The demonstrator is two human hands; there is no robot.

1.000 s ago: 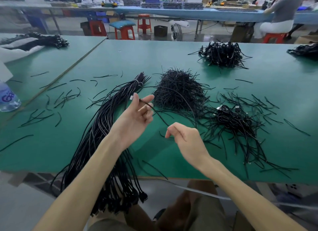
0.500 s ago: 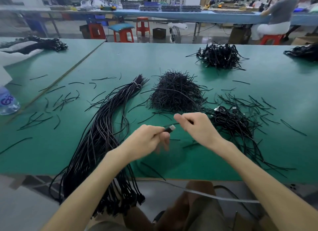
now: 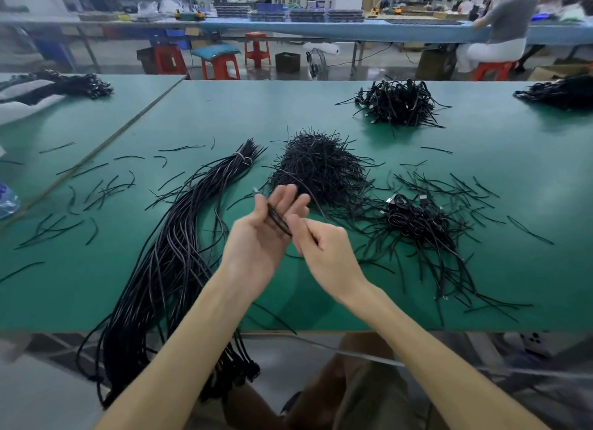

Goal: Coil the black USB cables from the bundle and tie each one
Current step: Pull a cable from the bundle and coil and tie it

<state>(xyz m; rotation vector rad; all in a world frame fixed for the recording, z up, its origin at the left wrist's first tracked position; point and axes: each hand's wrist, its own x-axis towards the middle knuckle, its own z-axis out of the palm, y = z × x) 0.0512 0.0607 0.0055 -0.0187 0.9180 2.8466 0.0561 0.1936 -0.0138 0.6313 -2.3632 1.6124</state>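
A long bundle of black USB cables [image 3: 179, 246] lies on the green table [image 3: 500, 153], bound near its far end, with its near end hanging over the front edge. My left hand [image 3: 260, 246] is raised palm-up just right of the bundle, fingers extended. Strands of one black USB cable [image 3: 278, 219] run across its palm, and its thumb holds them there. My right hand [image 3: 327, 253] touches the left hand and pinches the same cable at its lower end. A heap of short black ties [image 3: 317, 166] sits just beyond my hands.
Coiled, tied cables [image 3: 417, 218] lie to the right among scattered ties. A second pile of coiled cables [image 3: 398, 102] sits at the far edge and another [image 3: 561, 91] at far right. Loose ties [image 3: 96, 192] litter the left side. A water bottle [image 3: 6, 202] stands at the left border.
My hands have risen and come together. The left hand has turned palm-up with fingers spread, and the cable now lies in strands across it, with the right hand close against it.
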